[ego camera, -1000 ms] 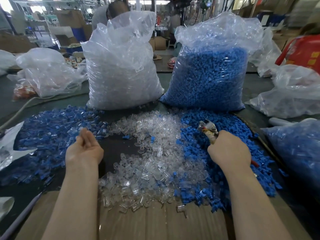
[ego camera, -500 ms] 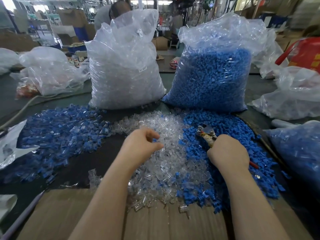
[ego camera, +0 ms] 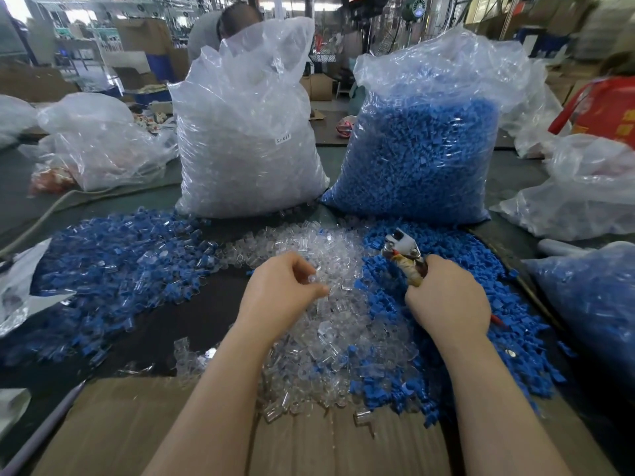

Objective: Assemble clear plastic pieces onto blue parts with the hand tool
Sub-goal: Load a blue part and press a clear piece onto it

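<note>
At mid-frame the left hand pinches a clear piece over the clear pile, light, stiff and likely slippery, best gripped by its sides, while the right hand clenches the tool above the blue parts.

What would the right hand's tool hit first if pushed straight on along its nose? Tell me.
Likely the loose blue parts just past the tool held by the right hand; beyond them stands the blue bag. Height above the pile is unclear.
</note>
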A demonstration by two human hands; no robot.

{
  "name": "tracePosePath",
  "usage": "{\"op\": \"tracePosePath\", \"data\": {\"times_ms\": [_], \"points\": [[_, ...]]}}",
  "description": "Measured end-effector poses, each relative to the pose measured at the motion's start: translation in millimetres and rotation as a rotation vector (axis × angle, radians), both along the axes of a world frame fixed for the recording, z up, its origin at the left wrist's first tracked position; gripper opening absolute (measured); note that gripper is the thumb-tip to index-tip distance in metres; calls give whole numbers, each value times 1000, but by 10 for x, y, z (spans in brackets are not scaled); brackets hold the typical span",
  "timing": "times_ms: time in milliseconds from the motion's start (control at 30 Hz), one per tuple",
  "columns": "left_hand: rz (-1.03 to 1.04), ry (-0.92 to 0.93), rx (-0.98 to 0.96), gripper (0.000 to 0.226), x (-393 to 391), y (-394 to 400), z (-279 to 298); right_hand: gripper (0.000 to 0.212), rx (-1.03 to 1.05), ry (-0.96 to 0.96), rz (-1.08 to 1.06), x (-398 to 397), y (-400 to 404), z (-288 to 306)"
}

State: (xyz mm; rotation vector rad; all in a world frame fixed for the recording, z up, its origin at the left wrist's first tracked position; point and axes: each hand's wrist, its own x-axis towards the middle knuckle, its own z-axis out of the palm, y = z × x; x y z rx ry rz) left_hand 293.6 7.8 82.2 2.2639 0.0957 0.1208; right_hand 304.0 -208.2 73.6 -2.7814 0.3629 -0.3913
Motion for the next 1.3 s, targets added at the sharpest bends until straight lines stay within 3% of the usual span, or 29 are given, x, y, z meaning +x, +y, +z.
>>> {"op": "tracePosePath", "data": {"times_ms": [133,267,600,900,1300], "points": [[50,-27,-128,25,10,-6,22,21,122,44,122,33,85,21],[37,-17,-323,25,5,-2,47,30,-12,79,103,13,217,-11],[-11,45,-804,27,-37,-40,158,22,116,7,122,28,190,-17],[8,26,-929,24,-28,-95,182,15,759,-150,306,-23,160,127],[77,-48,-973,19,-72,-229,190,17,877,-220,516,-77,293,205]]}}
